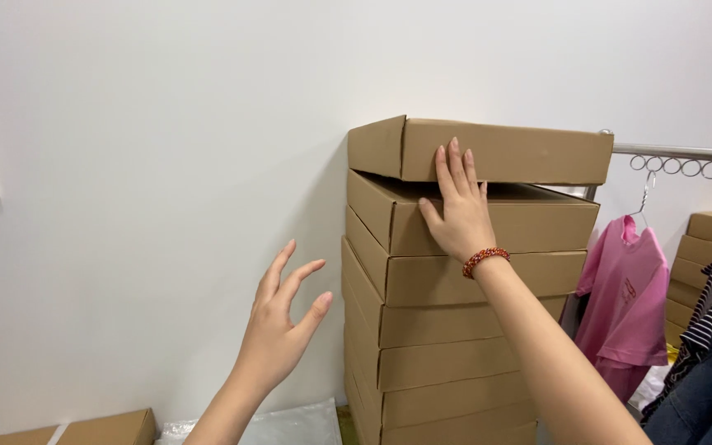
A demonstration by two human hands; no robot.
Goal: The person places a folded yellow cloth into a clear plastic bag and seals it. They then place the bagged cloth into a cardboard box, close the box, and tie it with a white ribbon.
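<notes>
Top box (pixel 504 150), flat brown corrugated cardboard, sits skewed on the stack of boxes (pixel 455 330), which stands against a plain white wall (pixel 150 165). Right hand (pixel 457 208), fingers flat and spread, presses the top box's front face and the box under it; not gripping. Left hand (pixel 278 325) hangs open left of the stack, touching nothing. Right of the stack: metal clothes rail (pixel 686 153), pink shirt (pixel 626 288) on a hanger, more cardboard boxes (pixel 706 255). Low left of the stack: another box (pixel 109 428), clear plastic bag (pixel 290 424).
</notes>
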